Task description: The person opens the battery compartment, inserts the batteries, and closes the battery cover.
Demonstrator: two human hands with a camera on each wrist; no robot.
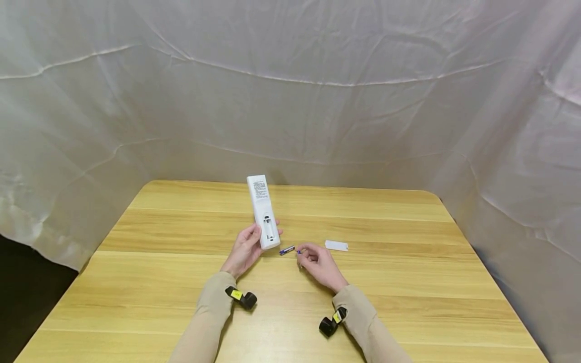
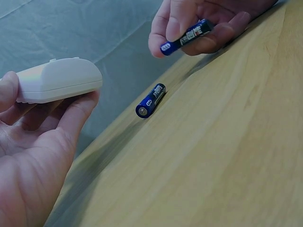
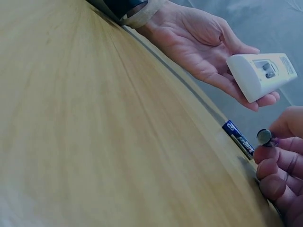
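My left hand (image 1: 243, 250) grips a white remote control (image 1: 260, 206) by its lower end, thumb on one edge and fingers beneath. The remote's back faces up, and its battery compartment (image 3: 266, 69) is uncovered with no battery in it. My right hand (image 1: 321, 264) pinches a blue battery (image 2: 187, 38) between thumb and fingers, above the table. Between the hands, a second blue battery (image 2: 151, 100) lies on the table, also seen in the head view as a small cylinder (image 1: 287, 250) close to the right fingertips.
A white battery cover (image 1: 336, 245) lies on the wooden table (image 1: 386, 282) just beyond my right hand. Pale fabric (image 1: 290, 116) hangs behind the table and along both sides. Each sleeve carries a black wrist camera (image 1: 331, 323).
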